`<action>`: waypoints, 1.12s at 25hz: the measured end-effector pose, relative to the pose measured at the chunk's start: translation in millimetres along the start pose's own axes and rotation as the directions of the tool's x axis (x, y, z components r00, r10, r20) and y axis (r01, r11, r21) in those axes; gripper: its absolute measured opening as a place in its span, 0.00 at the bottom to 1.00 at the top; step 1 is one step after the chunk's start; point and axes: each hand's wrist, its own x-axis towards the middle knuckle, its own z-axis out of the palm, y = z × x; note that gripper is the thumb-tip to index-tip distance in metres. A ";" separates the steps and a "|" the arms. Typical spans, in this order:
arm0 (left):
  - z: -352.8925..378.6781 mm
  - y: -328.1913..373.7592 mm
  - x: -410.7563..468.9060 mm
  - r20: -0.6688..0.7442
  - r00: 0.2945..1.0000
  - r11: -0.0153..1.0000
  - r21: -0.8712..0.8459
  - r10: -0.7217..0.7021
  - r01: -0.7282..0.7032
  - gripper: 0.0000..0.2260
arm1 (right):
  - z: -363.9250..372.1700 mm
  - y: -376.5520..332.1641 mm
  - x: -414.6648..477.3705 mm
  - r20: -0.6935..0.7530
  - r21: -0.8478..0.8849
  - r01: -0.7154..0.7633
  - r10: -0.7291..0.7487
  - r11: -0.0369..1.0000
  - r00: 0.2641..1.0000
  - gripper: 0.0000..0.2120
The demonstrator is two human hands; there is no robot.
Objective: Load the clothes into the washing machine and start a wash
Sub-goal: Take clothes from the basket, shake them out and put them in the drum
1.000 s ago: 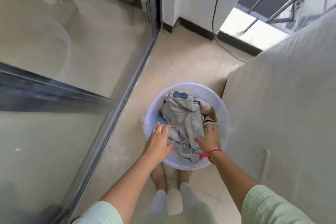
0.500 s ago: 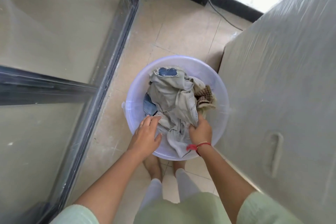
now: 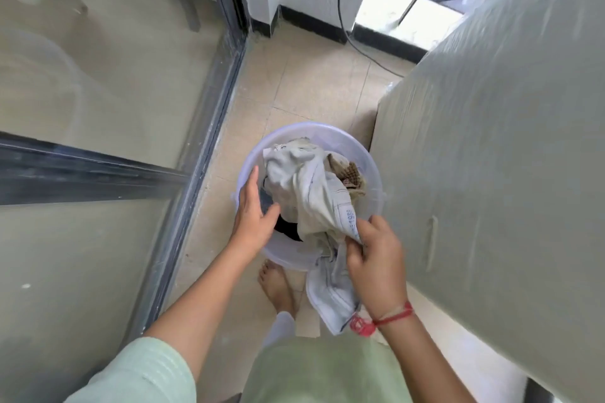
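Over the basin (image 3: 373, 160), our right hand (image 3: 376, 258) grips the pale garment (image 3: 307, 186); our left hand (image 3: 253, 213), fingers straight, lies just left of it.

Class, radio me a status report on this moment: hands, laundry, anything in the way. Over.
Left grip open inside basin, left side. Right grip pinches grey garment, draped over near rim. Covered appliance at right.

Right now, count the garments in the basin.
3: a pale grey garment gripped by the right hand, a brown checked cloth at the far right, a dark piece beside the left hand. More may lie underneath.
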 end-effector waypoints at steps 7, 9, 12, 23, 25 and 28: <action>-93.2 159.4 -97.0 0.307 0.877 0.764 0.436 0.370 -0.475 0.63 | -207.3 -146.7 8.5 0.149 0.166 0.003 -0.028 0.986 0.988 0.07; -108.2 191.8 -132.2 0.287 0.807 0.686 0.425 0.517 -0.591 0.61 | -257.7 -183.4 -5.7 0.175 0.397 -0.038 -0.034 0.917 0.984 0.05; -124.9 233.1 -176.3 0.135 0.674 0.576 0.416 0.726 -0.704 0.54 | -314.1 -227.8 -30.4 0.138 0.592 -0.021 -0.076 0.805 0.988 0.04; -172.2 266.7 -215.4 0.093 0.479 0.385 0.472 0.873 -0.793 0.40 | -392.3 -285.3 -54.9 0.137 0.990 -0.134 -0.093 0.039 0.986 0.15; -175.2 260.3 -204.2 0.169 0.475 0.304 0.578 0.864 -0.757 0.40 | -394.5 -288.6 -55.0 0.148 0.979 -0.158 -0.082 -0.133 0.986 0.14; -167.4 236.2 -196.0 0.167 0.717 0.466 0.657 0.677 -0.593 0.46 | -393.5 -289.0 -51.0 0.156 0.897 -0.170 -0.068 -0.409 0.985 0.13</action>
